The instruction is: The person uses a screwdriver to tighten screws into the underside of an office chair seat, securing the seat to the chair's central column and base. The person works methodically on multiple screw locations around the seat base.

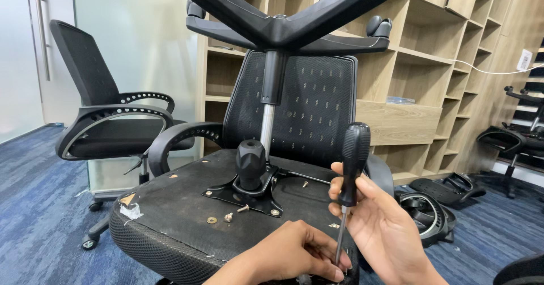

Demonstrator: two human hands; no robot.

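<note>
Screwdriver point(352, 171) stands nearly upright over the near edge of an upturned office chair seat point(170, 217), its black handle up and its thin metal shaft running down to a tip that meets the seat's underside at that edge. The right hand point(379, 222) grips the lower part of the handle, fingers curled and clamped round it, thumb side toward the shaft. The left hand point(294, 254) rests on the same near edge just beside the shaft, fingers bunched together and pinched at the tip of the tool; whether they hold a screw there cannot be told.

The seat lies with its black fabric-covered bottom facing up. Near its middle a black metal mounting plate point(249, 197) is fixed, and from it rises the gas lift cylinder point(267, 120) beside a black knob point(250, 160). The cylinder carries the five-star base point(283, 24), whose arms spread across the top of the view with castors point(378, 26) at their ends. Loose screws and a washer point(226, 217) lie on the seat just in front of the plate, well apart from the hands. A torn patch point(131, 208) shows at the seat's left edge.

Behind stands the chair's mesh backrest point(311, 109), then wooden shelving point(430, 92). A second office chair point(107, 120) stands on the blue carpet point(39, 205) to the left.
</note>
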